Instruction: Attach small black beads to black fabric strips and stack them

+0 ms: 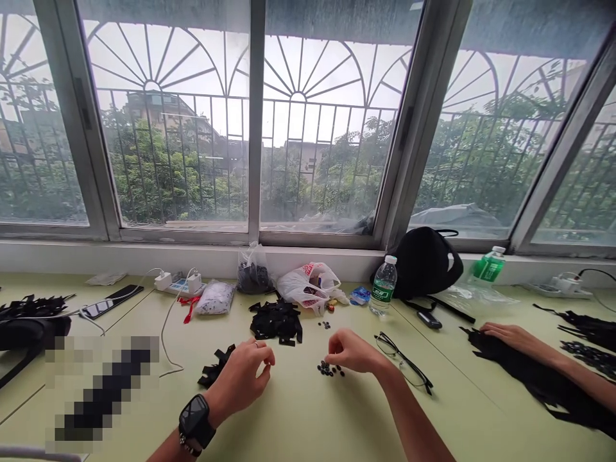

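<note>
Head view, left hand (243, 372) loosely curled beside black straps (210, 373), right hand (353, 351) curled by black buttons (328, 369), either's hold unclear, bottle (385, 276) with green label (382, 293), lettering illegible.

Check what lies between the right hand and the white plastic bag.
Head view: small dark pieces lie between the right hand and the white plastic bag, plus a small reddish item near the bag.

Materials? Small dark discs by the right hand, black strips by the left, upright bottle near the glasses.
Discs: likely hard plastic, possibly coated metal; small glints.
Strips: probably fabric; matte, loosely heaped.
Bottle: likely thin plastic; clear, glossy, see-through above the green label.
</note>
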A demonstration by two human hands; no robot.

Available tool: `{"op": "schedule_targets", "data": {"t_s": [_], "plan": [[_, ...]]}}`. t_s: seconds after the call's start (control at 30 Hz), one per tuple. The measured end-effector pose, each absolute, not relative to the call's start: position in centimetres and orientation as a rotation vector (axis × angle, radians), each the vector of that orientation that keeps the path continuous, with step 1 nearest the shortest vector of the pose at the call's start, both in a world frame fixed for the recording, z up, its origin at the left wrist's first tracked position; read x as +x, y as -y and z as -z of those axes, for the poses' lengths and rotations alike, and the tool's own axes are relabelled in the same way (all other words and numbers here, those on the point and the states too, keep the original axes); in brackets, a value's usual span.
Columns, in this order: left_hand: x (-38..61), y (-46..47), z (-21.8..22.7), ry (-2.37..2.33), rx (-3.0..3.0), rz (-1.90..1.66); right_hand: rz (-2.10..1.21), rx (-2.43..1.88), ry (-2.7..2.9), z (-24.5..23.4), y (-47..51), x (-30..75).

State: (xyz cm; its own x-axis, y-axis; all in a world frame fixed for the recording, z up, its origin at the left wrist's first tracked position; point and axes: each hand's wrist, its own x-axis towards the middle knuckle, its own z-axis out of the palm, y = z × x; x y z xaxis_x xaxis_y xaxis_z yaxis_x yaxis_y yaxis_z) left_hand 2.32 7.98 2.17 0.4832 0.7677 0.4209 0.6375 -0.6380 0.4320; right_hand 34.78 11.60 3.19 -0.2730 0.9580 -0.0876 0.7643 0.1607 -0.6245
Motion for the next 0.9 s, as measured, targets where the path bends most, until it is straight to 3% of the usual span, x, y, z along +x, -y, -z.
{"op": "schedule_targets", "data": {"t_s": [0.23, 0.53, 0.77, 0.9], "plan": [[2.8, -7.6, -2.2, -1.143, 2.529, -0.830, -0.837, -1.530, 2.047, -2.3, -12.8, 35.3], [3.0, -7.4, -2.2, -1.157, 2.551, -0.756, -1.126, -1.353, 2.204, -2.0, -12.2, 34.6], [3.1, -7.4, -2.0, -1.164, 2.547, -0.759, -0.863, -1.484, 2.102, -2.6, -12.3, 35.4], [3.2, -7.3, -2.0, -1.169, 2.541, -0.756, -0.905, -1.566, 2.110, -2.1, -12.3, 35.9]]}}
